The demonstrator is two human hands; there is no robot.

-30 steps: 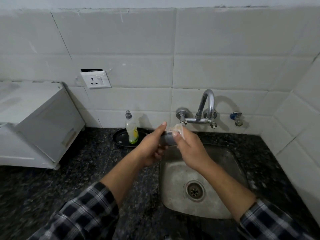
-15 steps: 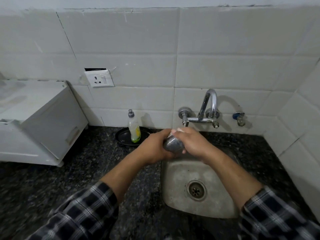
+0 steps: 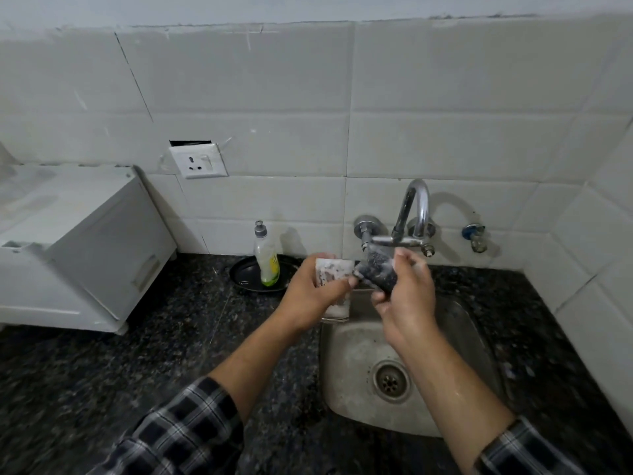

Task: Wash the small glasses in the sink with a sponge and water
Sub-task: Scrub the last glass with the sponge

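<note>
My left hand (image 3: 313,293) grips a small soapy glass (image 3: 332,270) upright over the left rim of the steel sink (image 3: 352,368). Foam coats the glass, and my fingers hide its middle. My right hand (image 3: 406,296) holds a dark, wet sponge (image 3: 378,270) just right of the glass, its left end close to the glass rim. Both hands are in front of the wall tap (image 3: 412,214); I see no water running from it.
A dish-soap bottle (image 3: 267,257) stands on a black dish (image 3: 246,277) left of the sink. A white appliance (image 3: 75,245) sits on the dark granite counter (image 3: 137,371) at the far left. A wall socket (image 3: 198,162) is above; a small valve (image 3: 474,236) is right of the tap.
The sponge has come out of the glass and moved right in my right hand. My left hand has turned the glass upright and shifted it left.
</note>
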